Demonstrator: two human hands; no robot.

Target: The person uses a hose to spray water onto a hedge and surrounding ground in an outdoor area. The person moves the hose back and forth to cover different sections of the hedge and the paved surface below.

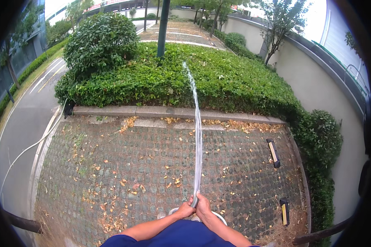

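Both of my hands are together in front of my body at the bottom middle. My left hand (186, 210) is closed around a grey hose end (194, 202). My right hand (204, 206) grips the same hose end from the right, its thumb up by the mouth. A stream of water (198, 145) shoots from it, arcs forward over the paving and comes down on a low green hedge (210, 80). Behind my forearms a white hose section (221, 217) curves near my feet, partly hidden by my arms and blue shirt.
Grass-grid paving (160, 160) with scattered dry leaves runs up to a stone kerb (160, 111). Two wheel stops (273, 153) lie at right, before a wall (321, 83). A pale hose (27, 150) trails along the left road. A post (163, 31) rises from the hedge.
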